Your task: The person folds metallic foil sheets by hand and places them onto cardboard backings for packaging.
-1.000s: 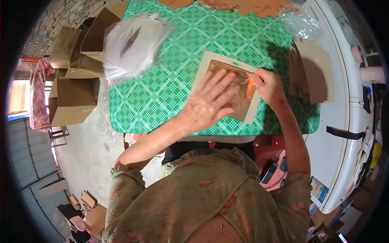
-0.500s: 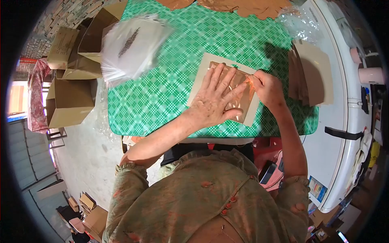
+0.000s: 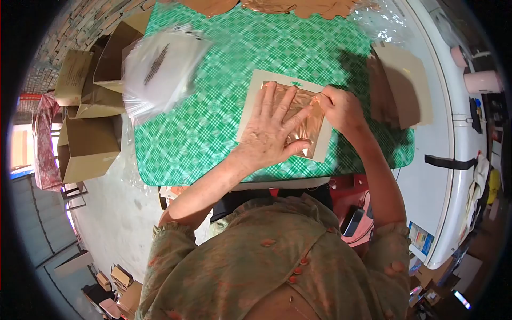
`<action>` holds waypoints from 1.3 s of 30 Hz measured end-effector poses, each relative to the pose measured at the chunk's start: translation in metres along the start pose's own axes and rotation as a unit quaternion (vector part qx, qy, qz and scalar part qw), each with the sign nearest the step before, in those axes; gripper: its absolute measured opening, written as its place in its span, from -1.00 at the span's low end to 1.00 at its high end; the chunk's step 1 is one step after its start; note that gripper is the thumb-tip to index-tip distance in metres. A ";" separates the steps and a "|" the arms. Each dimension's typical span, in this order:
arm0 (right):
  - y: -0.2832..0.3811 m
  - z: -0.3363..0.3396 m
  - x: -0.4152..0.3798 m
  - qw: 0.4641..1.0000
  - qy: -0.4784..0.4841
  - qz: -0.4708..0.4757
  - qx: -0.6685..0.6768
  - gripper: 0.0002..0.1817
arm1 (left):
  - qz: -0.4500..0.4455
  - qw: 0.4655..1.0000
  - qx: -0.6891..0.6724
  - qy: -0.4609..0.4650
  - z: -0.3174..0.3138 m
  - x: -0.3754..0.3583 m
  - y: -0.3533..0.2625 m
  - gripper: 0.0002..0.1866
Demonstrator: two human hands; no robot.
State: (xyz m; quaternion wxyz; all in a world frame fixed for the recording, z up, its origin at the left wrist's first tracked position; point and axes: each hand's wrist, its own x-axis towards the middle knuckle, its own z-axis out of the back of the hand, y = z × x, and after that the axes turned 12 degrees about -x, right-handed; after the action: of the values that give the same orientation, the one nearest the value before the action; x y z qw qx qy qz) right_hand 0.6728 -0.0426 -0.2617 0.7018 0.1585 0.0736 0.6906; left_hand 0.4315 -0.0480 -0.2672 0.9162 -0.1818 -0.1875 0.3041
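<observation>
A copper-coloured foil sheet (image 3: 313, 128) lies on a beige card (image 3: 321, 143) at the near side of the green plaid tablecloth. My left hand (image 3: 266, 130) rests flat on the foil with its fingers spread. At the card's upper right, my right hand (image 3: 341, 109) is closed, with thumb and forefinger pinching a crumpled, shiny edge of the foil. A small green mark (image 3: 296, 84) shows on the card's top border. Much of the foil is covered by my left hand.
Clear plastic sleeves (image 3: 160, 74) are stacked at the table's left, beside open cardboard boxes (image 3: 90, 144). Beige and brown cards (image 3: 405, 80) lie to the right, next to a white appliance (image 3: 442, 208). More copper foil (image 3: 304, 6) lies along the far edge.
The whole view has shifted slightly. My right hand has moved a little along the foil's upper right edge, still pinching. My left hand stays flat on the foil.
</observation>
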 end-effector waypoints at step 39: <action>0.024 -0.020 -0.063 0.976 -0.071 0.143 -0.149 -0.15 | -0.045 0.996 0.050 -0.060 0.001 0.018 0.039 -0.33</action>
State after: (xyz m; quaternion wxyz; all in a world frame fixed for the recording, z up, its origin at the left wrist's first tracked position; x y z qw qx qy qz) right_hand 0.6415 -0.1029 -0.2797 0.6147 0.1096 -0.1034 0.7743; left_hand 0.4251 -0.0074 -0.2799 0.9238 -0.1086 -0.2347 0.2821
